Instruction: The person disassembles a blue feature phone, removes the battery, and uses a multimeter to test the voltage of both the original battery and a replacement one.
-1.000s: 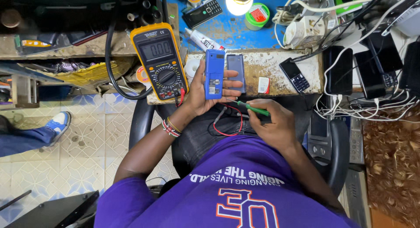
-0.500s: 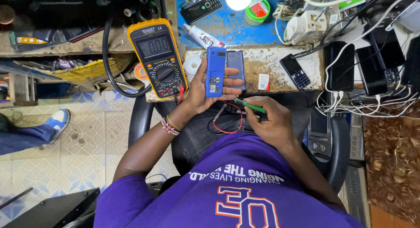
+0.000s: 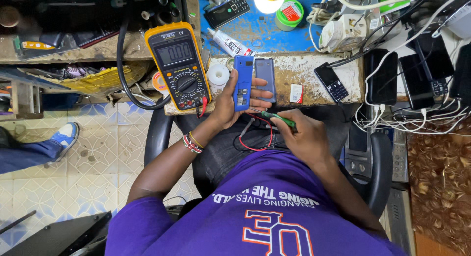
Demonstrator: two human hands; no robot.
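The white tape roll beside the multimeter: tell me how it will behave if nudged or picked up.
The white tape roll lies flat on the worn bench edge, so a nudge would probably slide it, not roll it. It looks small and thin, likely very light. It sits close to the bench's front edge, beside the left hand, so a push could tip it off.

Left hand [image 3: 230, 106] raised, fingers curled in grip; right hand [image 3: 306, 135] closed, pinching, wrist bent.

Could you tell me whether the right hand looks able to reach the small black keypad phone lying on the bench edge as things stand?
Probably yes: the black keypad phone lies uncovered just above the right hand, with nothing between them, though that hand holds a green-handled tool.
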